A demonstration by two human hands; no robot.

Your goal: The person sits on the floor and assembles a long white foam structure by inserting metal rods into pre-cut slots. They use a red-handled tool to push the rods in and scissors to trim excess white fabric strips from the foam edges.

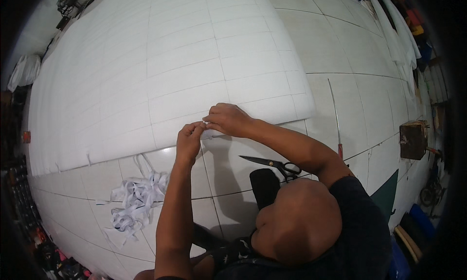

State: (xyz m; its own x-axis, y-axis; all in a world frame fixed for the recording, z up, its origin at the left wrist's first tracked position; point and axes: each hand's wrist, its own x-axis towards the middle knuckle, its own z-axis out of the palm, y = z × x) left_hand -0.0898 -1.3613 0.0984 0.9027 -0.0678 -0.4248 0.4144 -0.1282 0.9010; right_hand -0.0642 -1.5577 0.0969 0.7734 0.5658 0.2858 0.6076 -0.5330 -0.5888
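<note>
A large white padded slab (pixel 185 70), marked with a grid of thin lines, lies on the floor in front of me. At its near edge my left hand (pixel 190 140) and my right hand (pixel 227 119) meet, fingertips pinched together. Between them shows a bit of white fabric strip (pixel 209 133); the fingers cover most of it. Further left along the same edge hangs a short white tie (pixel 89 159). A tangled heap of white fabric strips (pixel 138 197) lies left of my left forearm. Black scissors (pixel 272 163) rest, blades pointing left, below my right forearm.
To the right, a long thin metal rod with a red handle (pixel 340 151) lies on the tiled floor (pixel 335 41). Beyond it stands a brown block (pixel 412 140). White sheeting (pixel 396 31) hangs at the far right. A plastic bag (pixel 25 71) sits past the slab's left side.
</note>
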